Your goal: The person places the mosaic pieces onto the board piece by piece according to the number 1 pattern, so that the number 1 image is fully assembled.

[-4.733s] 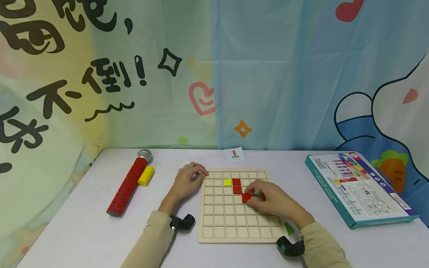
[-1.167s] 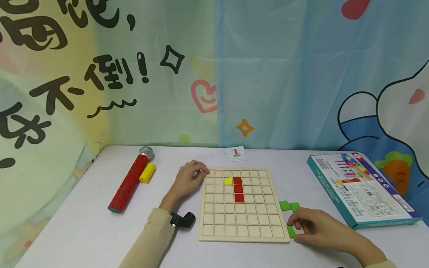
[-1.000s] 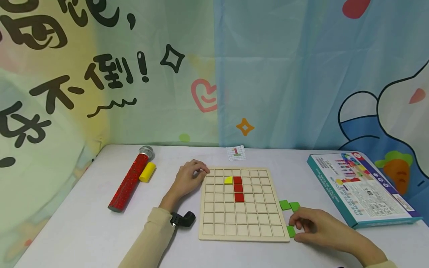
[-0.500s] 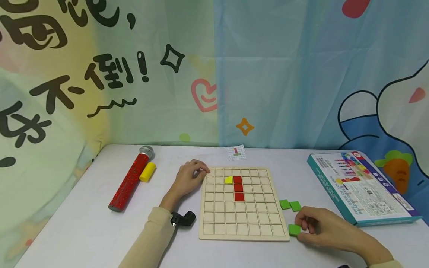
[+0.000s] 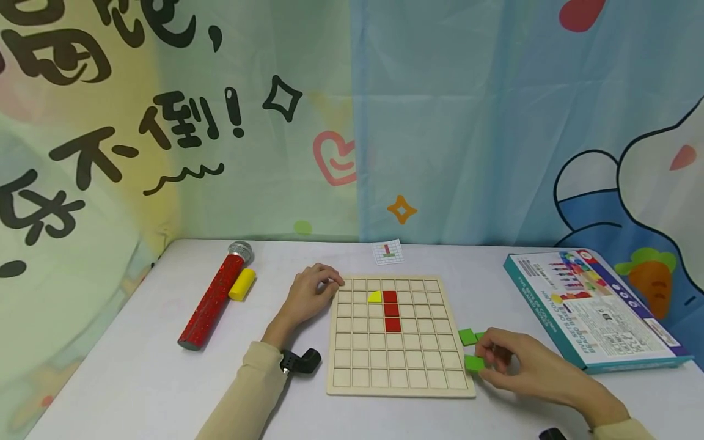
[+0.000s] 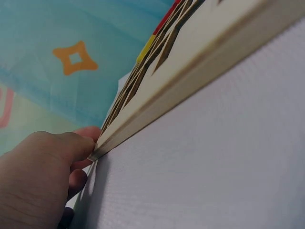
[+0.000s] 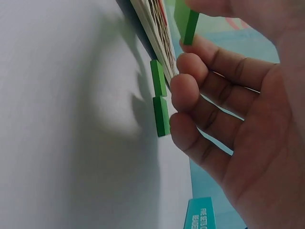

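My right hand (image 5: 533, 363) pinches a green square tile (image 5: 474, 363) between thumb and fingers, just off the board's right side. In the right wrist view this tile (image 7: 186, 21) is lifted above the white tabletop. Two more green tiles (image 7: 161, 116) lie on the table beyond it, partly behind my fingers in the head view. My left hand (image 5: 312, 290) holds the far left corner of the wooden grid board (image 5: 352, 360), its fingertips around the edge in the left wrist view. On the board, three red squares (image 5: 392, 310) stand in a column beside a yellow quarter-round piece (image 5: 375, 297).
Behind the board lies a small printed pattern card (image 5: 387, 252). A red microphone (image 5: 210, 302) and a yellow cylinder (image 5: 242, 285) lie to the left. At the right is a flat teal-edged game box (image 5: 596, 311). A printed curtain (image 5: 440, 122) hangs behind the table.
The third red square now sits in the column. My right hand moved from the board to the green tiles, slid one off the board's edge and raised it. My left hand stays put.
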Demonstrator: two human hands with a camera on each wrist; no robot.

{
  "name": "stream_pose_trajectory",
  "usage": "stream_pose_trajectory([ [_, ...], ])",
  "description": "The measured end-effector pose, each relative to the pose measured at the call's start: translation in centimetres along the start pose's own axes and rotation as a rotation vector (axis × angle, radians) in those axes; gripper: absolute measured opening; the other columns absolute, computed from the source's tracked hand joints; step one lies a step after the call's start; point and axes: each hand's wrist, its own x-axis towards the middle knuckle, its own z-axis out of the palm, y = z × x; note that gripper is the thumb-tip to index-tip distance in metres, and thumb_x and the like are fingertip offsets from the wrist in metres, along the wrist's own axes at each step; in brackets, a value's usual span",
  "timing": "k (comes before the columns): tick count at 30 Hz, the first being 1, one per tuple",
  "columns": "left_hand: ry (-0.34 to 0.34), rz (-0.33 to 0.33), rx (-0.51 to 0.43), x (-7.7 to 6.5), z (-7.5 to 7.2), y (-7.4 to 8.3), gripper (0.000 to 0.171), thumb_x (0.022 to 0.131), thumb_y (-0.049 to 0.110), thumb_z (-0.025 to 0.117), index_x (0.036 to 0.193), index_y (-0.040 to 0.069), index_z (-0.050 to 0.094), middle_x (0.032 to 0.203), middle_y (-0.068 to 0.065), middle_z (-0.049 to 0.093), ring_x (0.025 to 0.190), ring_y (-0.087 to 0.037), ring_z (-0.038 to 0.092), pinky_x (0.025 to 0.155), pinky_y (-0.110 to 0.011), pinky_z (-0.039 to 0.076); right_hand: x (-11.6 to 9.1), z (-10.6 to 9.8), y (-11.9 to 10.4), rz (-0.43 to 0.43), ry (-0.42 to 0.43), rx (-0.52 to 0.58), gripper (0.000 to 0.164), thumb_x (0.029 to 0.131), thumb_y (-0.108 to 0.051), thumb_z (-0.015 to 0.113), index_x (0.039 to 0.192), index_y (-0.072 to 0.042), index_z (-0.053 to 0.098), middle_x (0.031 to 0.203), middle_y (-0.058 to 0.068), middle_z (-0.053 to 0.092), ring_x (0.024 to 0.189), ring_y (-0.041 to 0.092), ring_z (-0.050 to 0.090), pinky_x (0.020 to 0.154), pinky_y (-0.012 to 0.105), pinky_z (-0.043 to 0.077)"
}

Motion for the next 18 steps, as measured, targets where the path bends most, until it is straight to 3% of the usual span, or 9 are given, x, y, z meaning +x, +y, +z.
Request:
stream_pose_trajectory([
  [18, 0.004, -0.004, 0.002, 0.0, 0.1, 0.0, 0.007, 0.089, 0.015, 0.064, 0.089, 0.020, 0.069, 0.108, 0.003, 0.065, 0.095, -0.017, 0.057, 0.083, -0.035, 0.035, 1.5, 0.7, -0.5, 0.025, -0.006, -0.002, 0.024, 0.083, -0.035, 0.071, 0.098, -0.022, 0.056, 0.078, -0.009, 0.052, 0.066, 0.002, 0.050, 0.056, 0.021, 0.040],
])
